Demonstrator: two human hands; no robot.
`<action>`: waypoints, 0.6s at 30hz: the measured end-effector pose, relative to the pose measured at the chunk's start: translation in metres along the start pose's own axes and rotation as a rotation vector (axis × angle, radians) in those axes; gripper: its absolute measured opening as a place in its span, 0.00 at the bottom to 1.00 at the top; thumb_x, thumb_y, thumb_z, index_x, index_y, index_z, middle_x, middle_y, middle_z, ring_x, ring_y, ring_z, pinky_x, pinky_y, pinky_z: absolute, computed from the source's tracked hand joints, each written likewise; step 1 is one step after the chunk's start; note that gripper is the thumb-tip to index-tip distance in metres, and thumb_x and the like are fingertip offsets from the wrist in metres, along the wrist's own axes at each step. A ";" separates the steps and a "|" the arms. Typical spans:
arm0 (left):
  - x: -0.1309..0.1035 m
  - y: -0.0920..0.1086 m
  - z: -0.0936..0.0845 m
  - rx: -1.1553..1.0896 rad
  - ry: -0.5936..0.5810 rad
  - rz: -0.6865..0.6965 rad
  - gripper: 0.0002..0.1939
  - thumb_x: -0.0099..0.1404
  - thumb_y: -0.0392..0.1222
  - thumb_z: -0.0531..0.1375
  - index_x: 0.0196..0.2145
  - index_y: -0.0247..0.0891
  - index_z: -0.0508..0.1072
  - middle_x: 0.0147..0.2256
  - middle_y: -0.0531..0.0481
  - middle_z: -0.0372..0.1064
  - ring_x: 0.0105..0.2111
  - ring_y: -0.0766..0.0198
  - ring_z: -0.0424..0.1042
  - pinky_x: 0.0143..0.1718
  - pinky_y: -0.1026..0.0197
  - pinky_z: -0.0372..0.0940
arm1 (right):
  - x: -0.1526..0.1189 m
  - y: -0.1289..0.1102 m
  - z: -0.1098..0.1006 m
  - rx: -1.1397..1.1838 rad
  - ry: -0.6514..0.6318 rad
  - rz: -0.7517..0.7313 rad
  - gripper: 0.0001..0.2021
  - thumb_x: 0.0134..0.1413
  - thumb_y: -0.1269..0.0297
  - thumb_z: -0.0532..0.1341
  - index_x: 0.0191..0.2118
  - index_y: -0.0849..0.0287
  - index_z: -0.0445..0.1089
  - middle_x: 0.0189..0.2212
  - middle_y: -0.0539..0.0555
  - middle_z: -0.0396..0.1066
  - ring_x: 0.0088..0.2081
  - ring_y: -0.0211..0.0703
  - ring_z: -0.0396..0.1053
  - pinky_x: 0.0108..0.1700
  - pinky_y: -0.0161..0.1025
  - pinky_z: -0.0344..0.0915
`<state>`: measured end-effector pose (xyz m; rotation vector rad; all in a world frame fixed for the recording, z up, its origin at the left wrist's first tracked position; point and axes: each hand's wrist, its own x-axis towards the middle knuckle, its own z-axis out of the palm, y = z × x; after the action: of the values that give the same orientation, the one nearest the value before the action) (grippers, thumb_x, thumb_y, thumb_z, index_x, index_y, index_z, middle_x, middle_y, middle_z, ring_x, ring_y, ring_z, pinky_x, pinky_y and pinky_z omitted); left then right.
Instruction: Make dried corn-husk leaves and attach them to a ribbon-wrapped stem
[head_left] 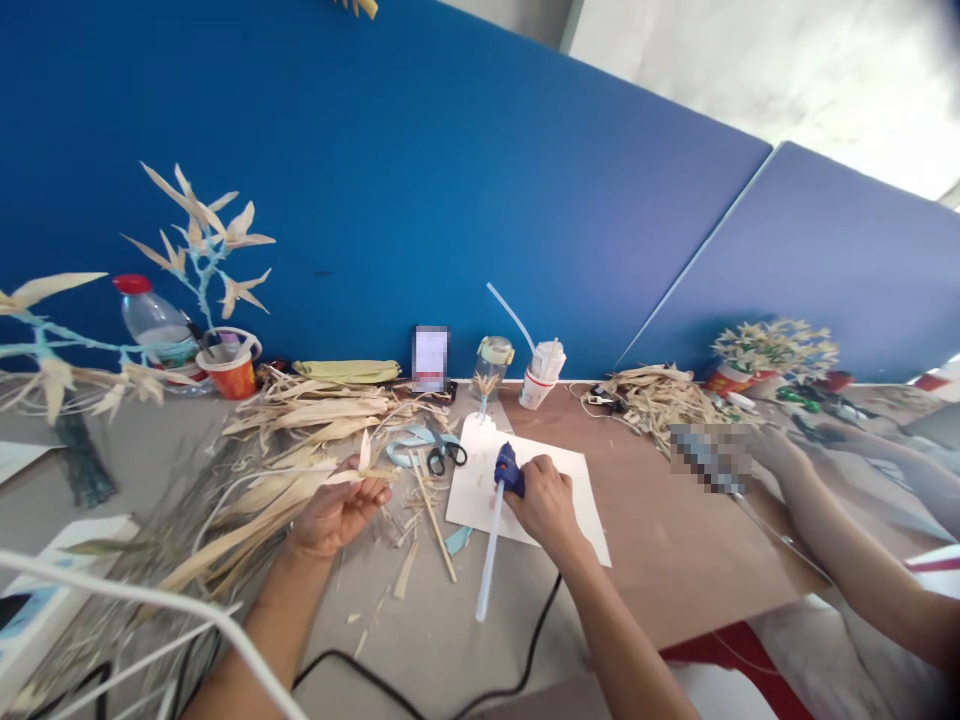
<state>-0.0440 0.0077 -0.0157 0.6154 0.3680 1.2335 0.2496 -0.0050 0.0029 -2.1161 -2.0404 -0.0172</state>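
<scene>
My left hand [337, 518] is closed, pinching a small pale corn husk flower [365, 455] between thumb and fingers. Dry corn husks [300, 490] lie beneath and beside it. Wrapped round a dark blue hot glue gun [508, 466], my right hand [549, 508] is over a sheet of white paper [583, 485]. A long translucent glue stick [491, 560] sticks out of the gun's back, towards me. Between my hands lie black-handled scissors [445, 458], light blue strips [405, 445], a thin stick [433, 525] and husk scraps.
A blue partition [420, 180] closes off the back. Before it stand a phone [430, 360], a glass jar [491, 365] and a paper cup [537, 388]. Husk flower branches [206, 255] rise at left. A black cable [525, 670] crosses the front. At right is another person's arm [825, 520].
</scene>
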 end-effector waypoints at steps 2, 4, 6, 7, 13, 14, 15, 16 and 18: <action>0.000 -0.001 0.000 0.004 0.006 0.018 0.20 0.51 0.36 0.69 0.15 0.37 0.60 0.17 0.58 0.51 0.21 0.70 0.54 0.29 0.61 0.60 | 0.000 0.003 0.004 -0.013 -0.062 0.032 0.15 0.53 0.58 0.61 0.40 0.67 0.71 0.43 0.64 0.66 0.46 0.55 0.66 0.48 0.48 0.56; -0.001 -0.001 0.000 0.007 0.018 0.031 0.21 0.51 0.36 0.70 0.15 0.36 0.59 0.16 0.58 0.50 0.20 0.70 0.54 0.28 0.61 0.60 | 0.000 0.006 0.004 0.008 -0.136 0.042 0.17 0.51 0.58 0.62 0.42 0.66 0.71 0.44 0.65 0.66 0.47 0.57 0.66 0.49 0.50 0.55; -0.001 -0.001 0.000 0.008 0.028 0.032 0.21 0.49 0.37 0.70 0.14 0.36 0.60 0.16 0.59 0.50 0.20 0.70 0.53 0.28 0.61 0.60 | 0.000 0.007 -0.002 0.068 -0.161 0.040 0.18 0.49 0.62 0.63 0.46 0.65 0.70 0.48 0.66 0.66 0.50 0.58 0.65 0.51 0.52 0.54; -0.001 -0.001 0.001 0.007 0.031 0.030 0.21 0.49 0.37 0.71 0.14 0.36 0.60 0.16 0.59 0.50 0.20 0.70 0.54 0.28 0.61 0.60 | 0.000 0.006 -0.007 0.132 -0.135 0.034 0.18 0.49 0.64 0.62 0.47 0.64 0.70 0.50 0.66 0.65 0.51 0.57 0.65 0.52 0.52 0.54; -0.002 0.000 0.002 0.002 0.032 0.012 0.19 0.48 0.36 0.71 0.14 0.35 0.63 0.16 0.57 0.54 0.21 0.69 0.58 0.27 0.61 0.62 | 0.000 -0.058 -0.033 1.102 -0.130 -0.061 0.14 0.55 0.57 0.56 0.41 0.60 0.72 0.35 0.55 0.72 0.36 0.43 0.69 0.40 0.40 0.64; -0.003 0.000 0.002 0.000 0.046 0.010 0.17 0.48 0.35 0.71 0.14 0.35 0.65 0.16 0.56 0.57 0.21 0.69 0.60 0.27 0.61 0.63 | 0.001 -0.076 -0.033 1.229 -0.209 -0.078 0.14 0.53 0.55 0.58 0.38 0.60 0.72 0.31 0.52 0.72 0.33 0.41 0.68 0.39 0.39 0.63; -0.003 0.000 0.002 -0.002 0.066 0.008 0.15 0.47 0.34 0.71 0.15 0.34 0.67 0.16 0.55 0.60 0.21 0.68 0.62 0.27 0.61 0.64 | 0.002 -0.094 -0.033 1.328 -0.256 -0.076 0.13 0.52 0.55 0.58 0.36 0.60 0.72 0.28 0.51 0.70 0.31 0.39 0.66 0.37 0.37 0.63; -0.003 0.000 0.001 -0.002 0.088 0.006 0.12 0.47 0.33 0.71 0.18 0.34 0.70 0.18 0.54 0.64 0.22 0.67 0.65 0.28 0.60 0.65 | 0.003 -0.111 -0.032 1.387 -0.295 -0.071 0.13 0.50 0.56 0.59 0.34 0.60 0.72 0.25 0.49 0.68 0.28 0.37 0.65 0.35 0.36 0.61; -0.003 0.000 -0.002 0.004 0.126 0.000 0.09 0.45 0.32 0.71 0.23 0.34 0.74 0.22 0.50 0.71 0.25 0.64 0.70 0.29 0.59 0.68 | 0.006 -0.138 -0.028 1.465 -0.321 -0.048 0.12 0.47 0.56 0.61 0.29 0.60 0.71 0.22 0.47 0.66 0.25 0.35 0.61 0.31 0.34 0.59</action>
<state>-0.0460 0.0049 -0.0174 0.5423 0.4753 1.2750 0.1171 0.0003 0.0502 -1.0939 -1.3336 1.3790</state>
